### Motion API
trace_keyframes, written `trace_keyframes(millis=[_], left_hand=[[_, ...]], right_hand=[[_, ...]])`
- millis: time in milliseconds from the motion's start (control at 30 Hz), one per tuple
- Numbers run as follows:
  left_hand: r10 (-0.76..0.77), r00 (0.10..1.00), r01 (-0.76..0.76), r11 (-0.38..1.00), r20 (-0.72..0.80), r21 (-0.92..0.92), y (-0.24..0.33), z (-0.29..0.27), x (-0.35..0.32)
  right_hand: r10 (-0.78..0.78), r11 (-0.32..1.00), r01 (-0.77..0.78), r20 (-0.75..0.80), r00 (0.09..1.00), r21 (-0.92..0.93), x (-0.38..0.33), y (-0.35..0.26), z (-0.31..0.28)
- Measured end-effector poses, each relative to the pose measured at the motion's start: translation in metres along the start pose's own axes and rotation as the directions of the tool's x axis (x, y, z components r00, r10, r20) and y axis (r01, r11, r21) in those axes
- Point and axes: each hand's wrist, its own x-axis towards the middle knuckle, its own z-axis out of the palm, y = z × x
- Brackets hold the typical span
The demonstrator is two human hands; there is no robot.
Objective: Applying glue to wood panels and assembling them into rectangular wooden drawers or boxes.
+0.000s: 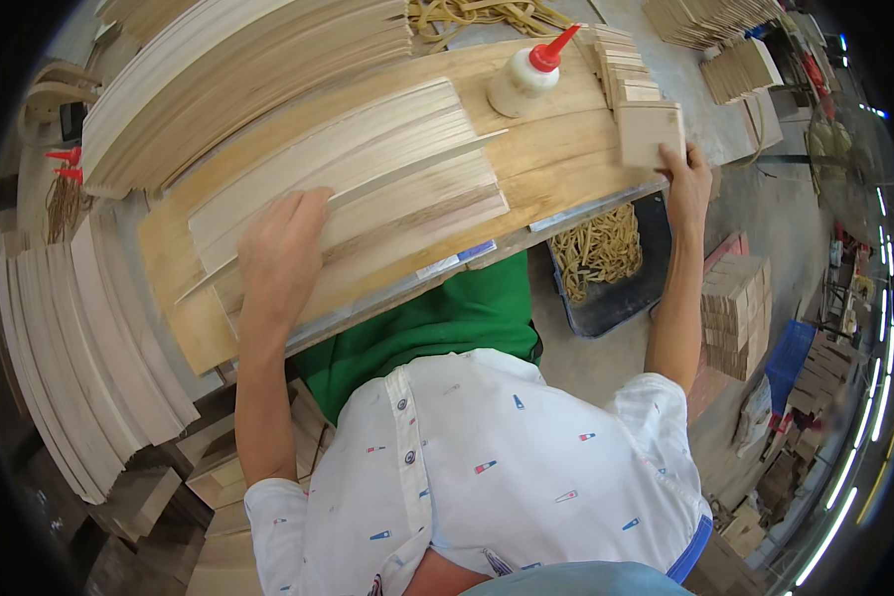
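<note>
My left hand (286, 248) is closed over a long thin wooden strip (397, 174). The strip slants across a row of pale wooden slats (343, 139) laid side by side on the workboard (556, 149). At the board's right end my right hand (689, 187) grips the near right edge of a small squarish wooden piece (648, 131), thumb on top. That piece lies at the near end of a row of similar wooden pieces (621, 62). A white glue bottle (519, 85) with a red nozzle stands upright between the slats and that row.
Long slats are stacked behind the board (258, 74) and at the left (99, 348). Below the front edge sits a dark bin (606, 318) of yellowish bands (596, 253). Bundled wood blocks (737, 308) stand at the right; more wooden stacks (710, 20) lie at the far right.
</note>
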Motion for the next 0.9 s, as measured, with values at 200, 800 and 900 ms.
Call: trace_keyframes(millis=[200, 800, 900], left_hand=[[-0.020, 1.000, 0.020, 0.999, 0.021, 0.032, -0.001, 0.000, -0.001], [0.007, 1.000, -0.007, 1.000, -0.010, 0.026, -0.005, 0.003, 0.002], [0.004, 1.000, -0.004, 1.000, -0.014, 0.027, -0.005, 0.003, 0.001]], right_hand=[[-0.083, 0.986, 0.110, 0.203, 0.976, -0.123, -0.092, -0.043, 0.082], [-0.293, 0.866, 0.383, 0.293, 0.910, -0.321, -0.124, -0.052, 0.130], [-0.411, 0.765, 0.518, 0.329, 0.850, -0.383, -0.127, -0.052, 0.129]])
